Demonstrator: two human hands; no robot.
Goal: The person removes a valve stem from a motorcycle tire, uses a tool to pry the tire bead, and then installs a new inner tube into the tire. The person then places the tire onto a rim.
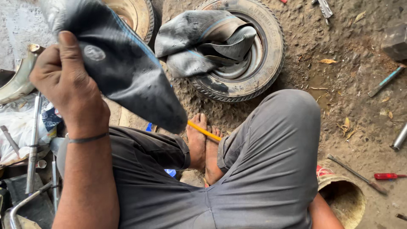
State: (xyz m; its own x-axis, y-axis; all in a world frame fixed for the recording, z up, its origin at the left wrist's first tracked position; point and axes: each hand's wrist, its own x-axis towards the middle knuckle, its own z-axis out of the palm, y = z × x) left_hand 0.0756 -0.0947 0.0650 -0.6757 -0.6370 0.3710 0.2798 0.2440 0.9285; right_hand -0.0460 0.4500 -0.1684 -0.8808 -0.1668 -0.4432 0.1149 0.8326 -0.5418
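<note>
My left hand (pixel 68 80) is raised at the upper left and grips a black rubber inner tube (pixel 127 72) with a thin blue line along it. The tube's folded end hangs down over my lap towards my bare feet (pixel 203 148). A thin yellow stick (pixel 204 131) pokes out from under the tube above my feet. I sit cross-legged in grey trousers on a dirt floor. My right hand is out of sight; only a bit of the right arm (pixel 324 214) shows at the bottom edge.
A tyre on its rim (pixel 265 63) lies ahead with another folded black tube (pixel 203 42) on it. A second tyre (pixel 140 17) is at the top. A red-handled screwdriver (pixel 386 176), a metal rod (pixel 356 174) and a round bowl (pixel 343 199) lie right; metal parts (pixel 32 140) lie left.
</note>
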